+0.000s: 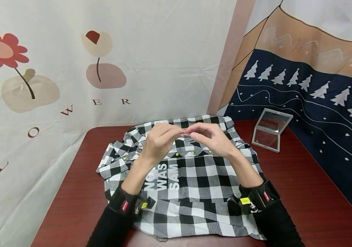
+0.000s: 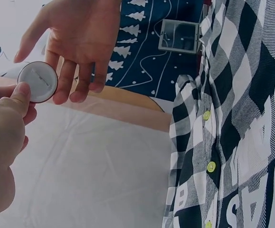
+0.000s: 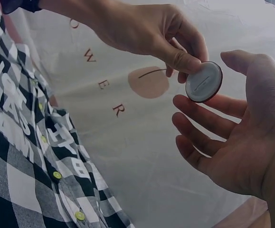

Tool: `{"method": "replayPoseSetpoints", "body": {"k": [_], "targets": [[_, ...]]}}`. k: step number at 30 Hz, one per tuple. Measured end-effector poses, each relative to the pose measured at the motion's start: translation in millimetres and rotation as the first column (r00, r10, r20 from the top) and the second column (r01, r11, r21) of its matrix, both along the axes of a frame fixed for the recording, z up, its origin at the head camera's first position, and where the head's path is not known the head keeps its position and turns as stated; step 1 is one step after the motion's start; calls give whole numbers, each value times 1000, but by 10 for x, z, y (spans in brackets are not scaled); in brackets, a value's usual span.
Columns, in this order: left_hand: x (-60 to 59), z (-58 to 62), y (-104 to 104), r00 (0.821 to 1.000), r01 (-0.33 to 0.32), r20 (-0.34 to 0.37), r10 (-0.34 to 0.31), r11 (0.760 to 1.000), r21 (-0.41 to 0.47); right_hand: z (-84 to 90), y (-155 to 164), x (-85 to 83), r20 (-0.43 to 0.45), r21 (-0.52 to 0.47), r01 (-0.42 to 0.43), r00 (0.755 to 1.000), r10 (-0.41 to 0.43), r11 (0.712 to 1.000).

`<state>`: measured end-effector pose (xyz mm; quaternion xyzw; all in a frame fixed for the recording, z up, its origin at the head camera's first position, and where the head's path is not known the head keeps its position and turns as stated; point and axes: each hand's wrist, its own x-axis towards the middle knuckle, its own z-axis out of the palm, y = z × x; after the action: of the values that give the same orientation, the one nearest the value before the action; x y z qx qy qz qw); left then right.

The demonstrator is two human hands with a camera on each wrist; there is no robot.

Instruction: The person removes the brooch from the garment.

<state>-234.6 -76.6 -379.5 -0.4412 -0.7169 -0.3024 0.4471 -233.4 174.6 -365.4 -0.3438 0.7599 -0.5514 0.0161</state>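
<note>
Above the plaid shirt (image 1: pixel 194 178) spread mid-table, the left hand (image 1: pixel 160 142) pinched a round pin badge (image 3: pixel 203 81) against the right hand (image 1: pixel 211 137)'s loosely spread fingers, apparently mid-handover or pin-opening; next likely needs a firm rim grip.

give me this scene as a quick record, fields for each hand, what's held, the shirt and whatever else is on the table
left hand: pinches the badge by its rim
right hand: fingers straight, tips at the badge edge
held item: round white pin-back badge with dark red rim, its back showing
shirt: black and white checked button shirt, flat under both hands, yellow-green buttons, white lettering
table: dark red wooden table
other: clear hinged plastic case, open, right of the shirt
</note>
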Motion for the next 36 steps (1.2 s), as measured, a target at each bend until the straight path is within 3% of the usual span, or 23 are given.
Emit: {"method": "replayPoseSetpoints", "body": {"k": [7,23,28,36], "targets": [[1,-11,-6,996,-43,-82,40,998,-35,-6,0,-5,4,2,4,1000,-4,1000],[-5,-52,14,992,-65,-109,55,994,-90,-43,31,-34,14,35,34,999,-35,999],[-3,-69,19,995,-90,-56,83,988,-122,-41,27,-47,21,48,62,998,-63,997],[5,-68,11,985,-86,131,114,976,-198,-35,39,-44,-43,90,146,989,-143,985]]}}
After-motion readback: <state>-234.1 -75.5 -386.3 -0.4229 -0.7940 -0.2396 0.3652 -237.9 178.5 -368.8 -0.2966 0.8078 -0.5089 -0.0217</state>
